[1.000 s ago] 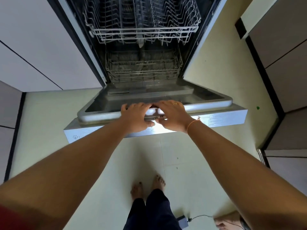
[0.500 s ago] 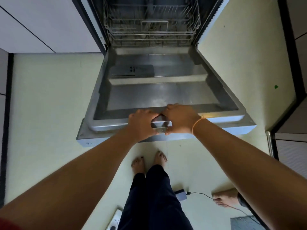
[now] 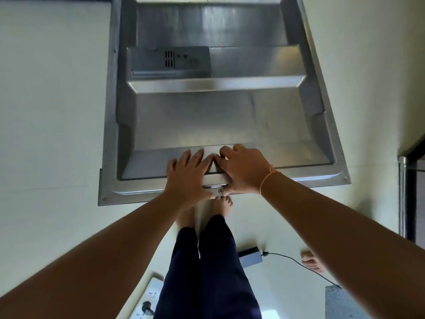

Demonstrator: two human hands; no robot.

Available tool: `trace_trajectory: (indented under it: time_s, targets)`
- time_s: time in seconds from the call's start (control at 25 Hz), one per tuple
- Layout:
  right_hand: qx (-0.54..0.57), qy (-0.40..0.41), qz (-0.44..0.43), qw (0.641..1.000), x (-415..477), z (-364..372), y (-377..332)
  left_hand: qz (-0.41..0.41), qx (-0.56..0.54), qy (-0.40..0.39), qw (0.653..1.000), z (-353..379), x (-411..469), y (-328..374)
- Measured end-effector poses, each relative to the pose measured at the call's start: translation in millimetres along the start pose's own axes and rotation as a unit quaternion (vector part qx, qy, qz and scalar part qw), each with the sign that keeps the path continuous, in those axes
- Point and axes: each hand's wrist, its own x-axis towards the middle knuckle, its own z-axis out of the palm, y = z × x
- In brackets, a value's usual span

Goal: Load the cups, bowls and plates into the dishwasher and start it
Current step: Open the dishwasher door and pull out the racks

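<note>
The dishwasher door [image 3: 207, 116] lies swung down almost flat, its steel inner face up, with the detergent compartment [image 3: 170, 62] near its hinge side. My left hand [image 3: 187, 178] and my right hand [image 3: 243, 171] rest side by side on the door's near edge at the latch, fingers spread over the rim and thumbs under it. Neither the racks nor any cups, bowls or plates are in view.
My bare feet [image 3: 220, 208] stand just under the door's edge on the pale tiled floor. A power adapter [image 3: 250, 256] with a black cable lies behind me, a white power strip [image 3: 147, 300] at lower left. Another person's foot [image 3: 310, 261] is at right, near a cabinet handle [image 3: 402, 196].
The door has swung further down to near flat with both hands on its edge. My view has tilted down, so the racks have left the frame.
</note>
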Motion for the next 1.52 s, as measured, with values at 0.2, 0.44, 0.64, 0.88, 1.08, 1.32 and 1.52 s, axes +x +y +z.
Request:
trace_trajectory:
  time_s: [0.2, 0.44, 0.64, 0.88, 1.08, 1.32, 1.52]
  targets:
    - [0.033, 0.007, -0.007, 0.999, 25.1, 60.9, 1.6, 0.005, 0.050, 0.002, 0.999, 62.0, 26.3, -12.7]
    - [0.038, -0.007, -0.034, 0.999, 45.0, 101.0, 13.5, 0.013, 0.068, -0.006, 0.998, 105.3, 51.7, -26.1]
    - [-0.002, -0.028, -0.038, 0.999, 55.4, 117.2, 17.8, 0.018, 0.070, -0.001, 0.997, 122.5, 63.6, -33.1]
    - [-0.012, -0.014, 0.007, 1.000, 63.7, 134.9, 7.6, 0.018, 0.071, 0.001, 0.997, 133.9, 73.2, -33.8]
    - [-0.042, 0.025, 0.056, 0.997, 62.6, 150.1, -5.6, 0.016, 0.081, 0.010, 0.997, 139.9, 75.8, -34.9]
    - [0.032, -0.027, 0.064, 0.997, 65.0, 134.8, -6.5, 0.017, 0.059, -0.031, 0.998, 126.1, 75.4, -33.4]
    - [0.176, -0.135, 0.099, 0.970, 69.3, 76.9, 11.0, -0.019, -0.017, -0.086, 0.996, 65.9, 75.0, -28.5]
